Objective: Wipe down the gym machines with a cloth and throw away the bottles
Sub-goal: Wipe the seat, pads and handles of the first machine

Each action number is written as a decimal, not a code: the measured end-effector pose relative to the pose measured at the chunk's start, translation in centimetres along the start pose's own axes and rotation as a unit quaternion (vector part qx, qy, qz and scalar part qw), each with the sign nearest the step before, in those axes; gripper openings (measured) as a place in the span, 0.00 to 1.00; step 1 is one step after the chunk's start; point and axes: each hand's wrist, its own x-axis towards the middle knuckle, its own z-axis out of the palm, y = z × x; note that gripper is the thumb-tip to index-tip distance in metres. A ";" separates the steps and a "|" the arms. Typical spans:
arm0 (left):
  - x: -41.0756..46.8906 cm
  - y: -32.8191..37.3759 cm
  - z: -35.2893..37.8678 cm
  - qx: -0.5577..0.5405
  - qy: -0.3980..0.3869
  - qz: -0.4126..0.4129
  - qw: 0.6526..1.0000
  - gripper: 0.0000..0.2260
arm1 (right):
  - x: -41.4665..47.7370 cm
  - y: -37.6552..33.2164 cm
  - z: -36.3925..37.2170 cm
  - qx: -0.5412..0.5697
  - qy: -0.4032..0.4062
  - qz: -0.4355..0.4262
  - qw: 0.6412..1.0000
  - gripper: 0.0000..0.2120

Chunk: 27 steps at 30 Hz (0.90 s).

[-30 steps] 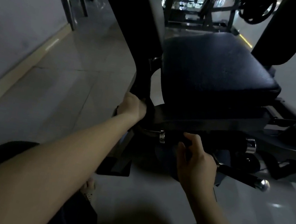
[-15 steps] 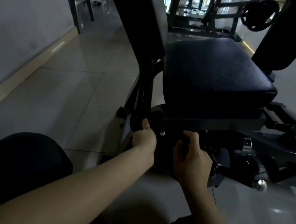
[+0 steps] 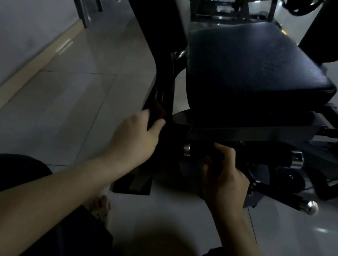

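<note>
A gym machine with a black padded seat (image 3: 259,62) fills the middle and right of the view. My left hand (image 3: 138,138) grips a dark reddish cloth (image 3: 159,110) and presses it against the machine's black upright post (image 3: 164,76), low down beside the seat. Under the seat's front edge, my right hand (image 3: 225,175) curls round a black handle (image 3: 201,150) that has a chrome end. No bottle is in view.
A chrome-tipped lever (image 3: 307,206) sticks out low on the right. The post's flat foot (image 3: 133,185) rests on the pale tiled floor (image 3: 62,99). A wall (image 3: 15,17) runs along the left. More machine frames (image 3: 222,2) stand behind. My knees are at the bottom edge.
My left hand with the cloth slid down toward the seat base, then back up and left along the post. My right hand has stayed on the handle.
</note>
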 end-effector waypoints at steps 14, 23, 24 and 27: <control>0.5 -0.4 0.2 0.272 -0.045 0.149 0.950 0.14 | -0.2 0.8 0.6 -0.016 0.033 -0.050 0.998 0.24; 0.6 0.0 1.6 -0.063 -0.146 0.088 0.983 0.09 | -0.3 1.1 1.1 0.005 0.038 -0.054 0.998 0.19; 0.9 0.1 1.7 -0.171 -0.113 0.002 0.979 0.07 | -0.3 1.1 1.2 0.003 0.037 -0.055 0.998 0.18; 1.6 0.7 1.1 -0.414 -0.007 -0.184 0.891 0.06 | -0.2 1.2 1.3 0.009 0.028 -0.059 0.998 0.18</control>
